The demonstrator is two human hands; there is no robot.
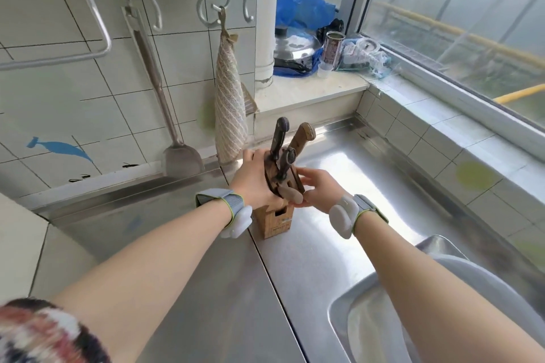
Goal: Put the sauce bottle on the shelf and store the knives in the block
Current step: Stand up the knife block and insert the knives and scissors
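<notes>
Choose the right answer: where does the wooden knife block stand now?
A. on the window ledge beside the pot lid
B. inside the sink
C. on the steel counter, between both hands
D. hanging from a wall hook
C: the knife block stands on the steel counter, with the left hand on one side of its top and the right hand on the other.

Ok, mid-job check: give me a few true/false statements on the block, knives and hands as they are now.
1. The block stands on the steel counter. True.
2. Both hands are off the block. False: the left hand grips its top and the right hand touches its other side.
3. Two knife handles stick up out of the block. True.
4. The spatula lies in the sink. False: it hangs on the tiled wall.
5. A sauce bottle stands beside the block. False: none is visible there.
</notes>
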